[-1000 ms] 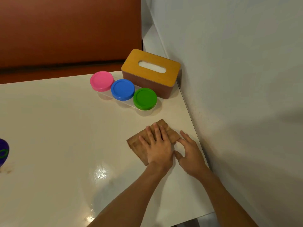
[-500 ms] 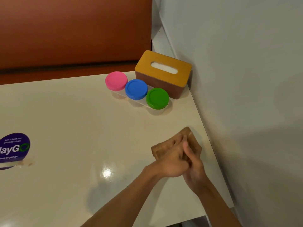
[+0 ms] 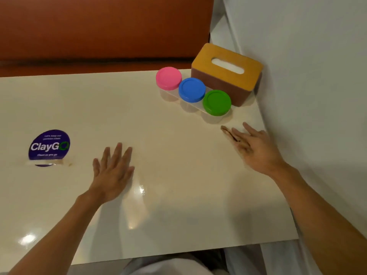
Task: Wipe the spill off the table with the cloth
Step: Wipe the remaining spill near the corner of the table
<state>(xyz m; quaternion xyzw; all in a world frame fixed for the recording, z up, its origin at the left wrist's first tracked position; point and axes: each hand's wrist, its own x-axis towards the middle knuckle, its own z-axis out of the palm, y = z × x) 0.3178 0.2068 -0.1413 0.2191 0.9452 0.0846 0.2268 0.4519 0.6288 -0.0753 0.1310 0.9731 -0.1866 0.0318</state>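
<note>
Left hand flat on glossy table, right hand straight-fingered over brown cloth

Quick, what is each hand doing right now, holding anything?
Left hand: open, flat on the table, holding nothing.
Right hand: open, straight fingers against the cloth.

The cloth shows only as a brown sliver at the blurred right hand's fingertips. The rest is hidden, and whether the fingers pinch it is unclear. The left arm and right arm run off the bottom edge. The sticker's small print is unreadable.
</note>
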